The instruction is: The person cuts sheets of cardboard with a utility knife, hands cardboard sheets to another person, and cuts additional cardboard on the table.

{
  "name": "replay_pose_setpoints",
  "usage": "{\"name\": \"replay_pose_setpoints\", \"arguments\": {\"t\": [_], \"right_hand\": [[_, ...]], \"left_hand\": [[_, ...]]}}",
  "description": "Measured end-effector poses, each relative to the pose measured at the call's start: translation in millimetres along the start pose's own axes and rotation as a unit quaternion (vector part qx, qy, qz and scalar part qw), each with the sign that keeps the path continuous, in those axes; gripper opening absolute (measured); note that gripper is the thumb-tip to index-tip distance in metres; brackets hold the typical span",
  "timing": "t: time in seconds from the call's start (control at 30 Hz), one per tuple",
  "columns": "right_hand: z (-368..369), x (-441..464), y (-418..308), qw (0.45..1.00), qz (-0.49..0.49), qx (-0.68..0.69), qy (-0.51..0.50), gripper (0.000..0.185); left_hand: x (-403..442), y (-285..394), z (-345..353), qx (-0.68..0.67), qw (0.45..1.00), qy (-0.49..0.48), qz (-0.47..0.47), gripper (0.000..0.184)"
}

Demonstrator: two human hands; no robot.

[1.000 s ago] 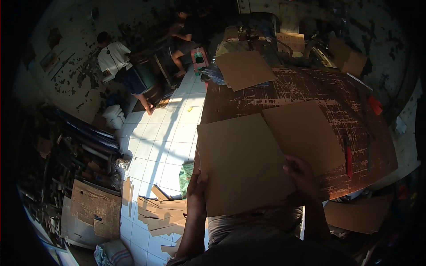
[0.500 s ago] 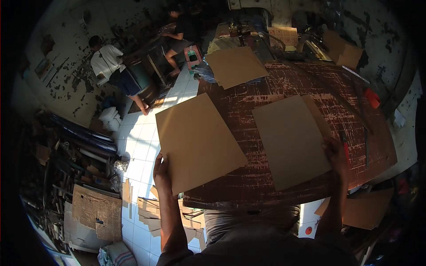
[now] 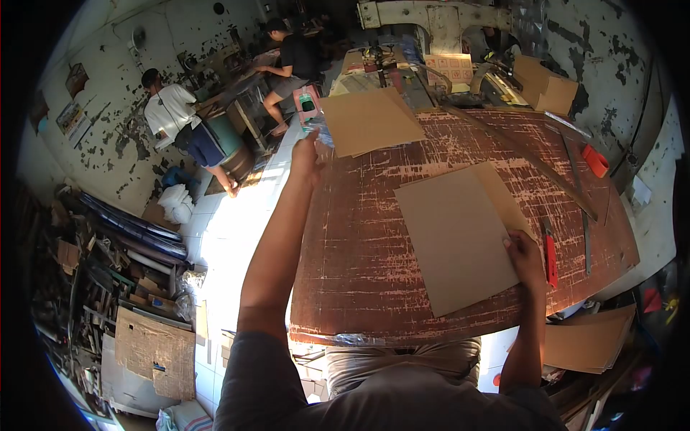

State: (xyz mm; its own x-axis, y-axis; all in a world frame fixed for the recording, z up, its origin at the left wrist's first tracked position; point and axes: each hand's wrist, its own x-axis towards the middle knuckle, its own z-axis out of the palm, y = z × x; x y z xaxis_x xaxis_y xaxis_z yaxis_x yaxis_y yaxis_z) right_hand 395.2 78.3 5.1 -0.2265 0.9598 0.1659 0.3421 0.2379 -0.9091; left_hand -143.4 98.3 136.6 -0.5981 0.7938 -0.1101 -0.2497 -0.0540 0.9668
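Left of the red tool [image 3: 551, 262], the right hand [image 3: 526, 257] pinches a cardboard sheet [image 3: 456, 248], likely to steady it. Much farther left, by stacked cardboard [image 3: 370, 122], is the left hand [image 3: 305, 156], its fingers too blurred to judge.

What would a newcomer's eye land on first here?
Probably the big red-brown table, its top covered in pale scratches, filling the centre and right. Next, the near cardboard sheet overlapping another on it, with the right hand at its right edge and a bright red tool lying just beyond. Then the glaring sunlit floor left of the table, beyond the outstretched left arm.
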Motion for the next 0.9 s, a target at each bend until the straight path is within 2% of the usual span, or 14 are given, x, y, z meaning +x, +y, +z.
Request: {"name": "replay_pose_setpoints", "arguments": {"t": [0.03, 0.07, 0.1, 0.2, 0.3, 0.37, 0.4, 0.47, 0.7, 0.77, 0.9], "right_hand": [[0, 1, 1, 1.000, -0.011, -0.022, 0.007, 0.031], [1, 3, 2, 1.000, -0.012, -0.019, 0.009, 0.031], [3, 3, 3, 1.000, -0.008, -0.012, 0.013, 0.031], [3, 2, 1, 1.000, 0.001, 0.009, 0.012, 0.031], [2, 4, 2, 1.000, 0.002, 0.020, 0.009, 0.030], [3, 4, 3, 1.000, 0.000, 0.019, 0.012, 0.029], [3, 4, 3, 1.000, 0.004, 0.030, 0.011, 0.029], [2, 3, 2, 0.999, 0.007, 0.040, 0.009, 0.029], [-2, 2, 2, 1.000, -0.007, 0.008, 0.002, 0.031], [-3, 2, 3, 1.000, -0.009, 0.002, 0.005, 0.032], [-3, 3, 2, 1.000, -0.013, 0.016, 0.002, 0.033]], "left_hand": [[-12, -14, 2, 0.041, 0.998, -0.027, 0.047, 0.087], [-59, -13, 18, 0.021, 0.998, -0.029, 0.055, 0.081], [-69, -36, 15, -0.016, 0.998, -0.044, 0.043, 0.074], [-153, -69, 12, -0.083, 0.982, -0.151, -0.072, 0.070], [-217, -94, 6, -0.110, 0.968, -0.187, -0.125, 0.074], [-244, -109, 4, -0.156, 0.946, -0.203, -0.199, 0.074], [-251, -117, 4, -0.157, 0.946, -0.202, -0.198, 0.074], [-261, -130, 6, -0.225, 0.899, -0.269, -0.261, 0.074], [-260, -130, 30, -0.206, 0.899, -0.271, -0.276, 0.067], [-262, -124, 34, -0.185, 0.911, -0.243, -0.277, 0.061], [-249, -137, 31, -0.216, 0.902, -0.237, -0.289, 0.051]]}}
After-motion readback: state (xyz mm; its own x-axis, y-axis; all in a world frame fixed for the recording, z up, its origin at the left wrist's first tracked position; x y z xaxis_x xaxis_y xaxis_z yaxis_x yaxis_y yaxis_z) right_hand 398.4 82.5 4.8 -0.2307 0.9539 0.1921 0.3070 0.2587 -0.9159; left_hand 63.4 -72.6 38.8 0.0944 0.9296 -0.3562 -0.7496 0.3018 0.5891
